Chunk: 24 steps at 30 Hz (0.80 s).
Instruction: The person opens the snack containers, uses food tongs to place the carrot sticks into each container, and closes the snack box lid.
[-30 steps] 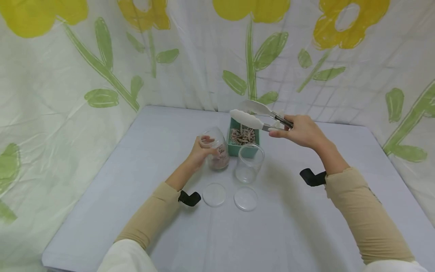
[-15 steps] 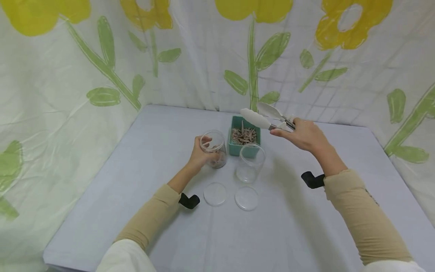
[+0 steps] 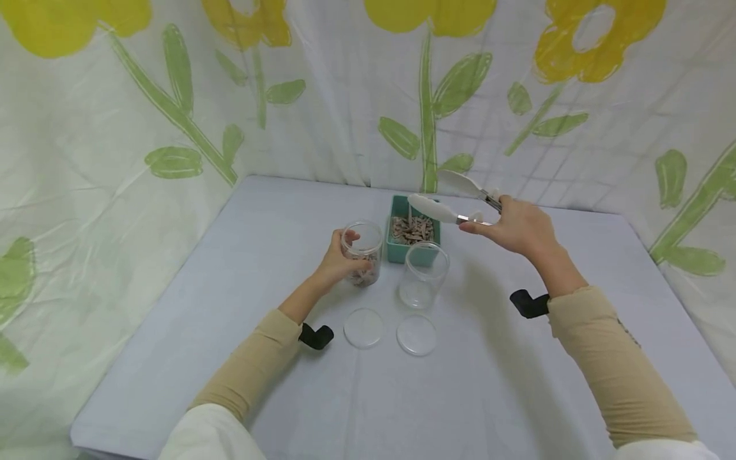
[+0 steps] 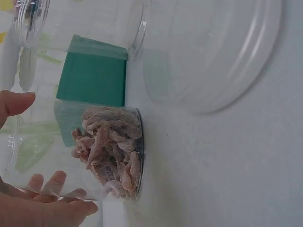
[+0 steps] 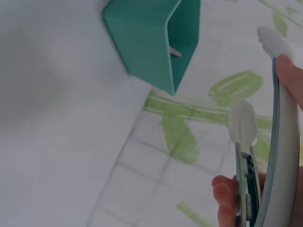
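Brownish strips (image 4: pixel 113 151) part-fill the clear jar (image 3: pixel 369 246) at the head view's centre, seemingly set on the table (image 3: pixel 322 402), our left hand (image 3: pixel 335 260) curled round it. Our right hand (image 3: pixel 524 226) grips spread tongs (image 3: pixel 433 208) near the green box (image 3: pixel 397 253), right of centre.

the pale table (image 3: pixel 368 399) carries a green box (image 3: pixel 396 253); an empty clear jar (image 3: pixel 421 292); a round lid (image 3: pixel 364 328); beside it, another lid (image 3: pixel 416 335)

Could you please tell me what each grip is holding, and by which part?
The left grip holds the left jar round its side; the right grip holds the tongs by both handles.
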Each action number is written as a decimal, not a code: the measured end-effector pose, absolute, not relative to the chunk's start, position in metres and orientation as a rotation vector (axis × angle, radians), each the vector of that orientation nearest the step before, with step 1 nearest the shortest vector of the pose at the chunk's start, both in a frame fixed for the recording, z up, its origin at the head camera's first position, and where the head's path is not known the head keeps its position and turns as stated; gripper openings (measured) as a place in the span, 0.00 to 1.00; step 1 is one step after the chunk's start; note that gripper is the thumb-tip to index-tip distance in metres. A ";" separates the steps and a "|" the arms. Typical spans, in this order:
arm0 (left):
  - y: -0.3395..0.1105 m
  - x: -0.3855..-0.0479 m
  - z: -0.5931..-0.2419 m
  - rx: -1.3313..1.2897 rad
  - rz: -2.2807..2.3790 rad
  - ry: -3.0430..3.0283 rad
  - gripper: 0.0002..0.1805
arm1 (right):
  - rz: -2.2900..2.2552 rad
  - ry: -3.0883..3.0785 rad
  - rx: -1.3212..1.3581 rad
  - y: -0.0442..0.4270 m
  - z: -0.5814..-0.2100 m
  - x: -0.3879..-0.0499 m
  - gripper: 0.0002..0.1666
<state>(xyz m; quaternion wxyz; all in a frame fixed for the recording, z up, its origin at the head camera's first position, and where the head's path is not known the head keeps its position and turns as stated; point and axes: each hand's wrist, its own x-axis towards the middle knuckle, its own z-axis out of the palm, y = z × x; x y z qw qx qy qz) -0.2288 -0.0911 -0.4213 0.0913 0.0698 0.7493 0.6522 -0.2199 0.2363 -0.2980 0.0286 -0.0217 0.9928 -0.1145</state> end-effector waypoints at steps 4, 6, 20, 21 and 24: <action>-0.096 -0.229 -0.415 0.187 1.813 2.276 0.45 | -0.261 3.104 -0.087 0.234 -0.295 -0.224 0.71; -0.098 -0.228 -0.411 0.176 1.755 2.304 0.51 | -0.253 3.120 -0.087 0.233 -0.293 -0.225 0.69; -0.072 -0.176 -0.384 1.246 2.337 2.684 0.30 | 0.006 3.078 -0.324 0.226 -0.286 -0.231 0.53; -0.068 -0.173 -0.383 1.287 2.273 2.689 0.26 | 0.064 3.076 -0.359 0.224 -0.284 -0.233 0.53; -0.056 -0.167 -0.381 1.172 2.036 2.655 0.20 | 0.236 3.056 -0.464 0.217 -0.278 -0.240 0.54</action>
